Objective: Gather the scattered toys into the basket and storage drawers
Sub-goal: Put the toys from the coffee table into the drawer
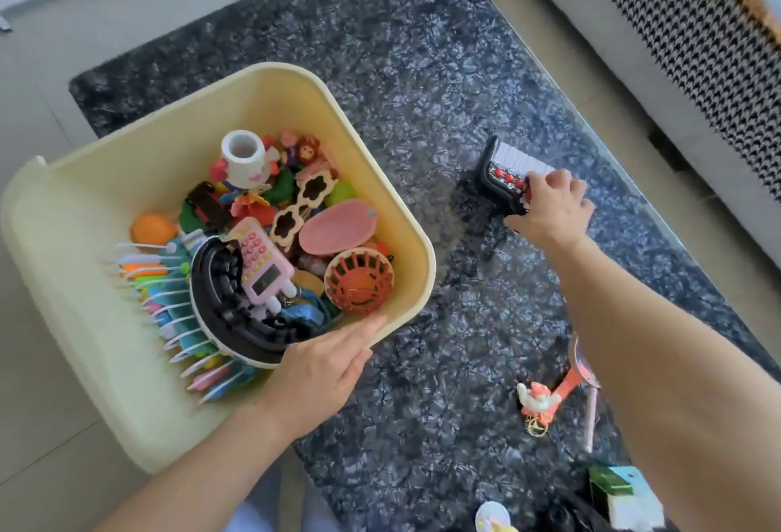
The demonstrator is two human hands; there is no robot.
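Steadying the cream basket, left hand lies flat, fingers straight, on its near rim, likely to stop it sliding. Right hand closes around toy piano on rug, presumably to lift it basketward.

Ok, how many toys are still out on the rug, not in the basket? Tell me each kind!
toy piano: 1
pink figure keychain: 1
red and pink stick toy, partly behind the arm: 1
green and white box: 1
white and yellow round thing, cut off at the picture's edge: 1
Total: 5
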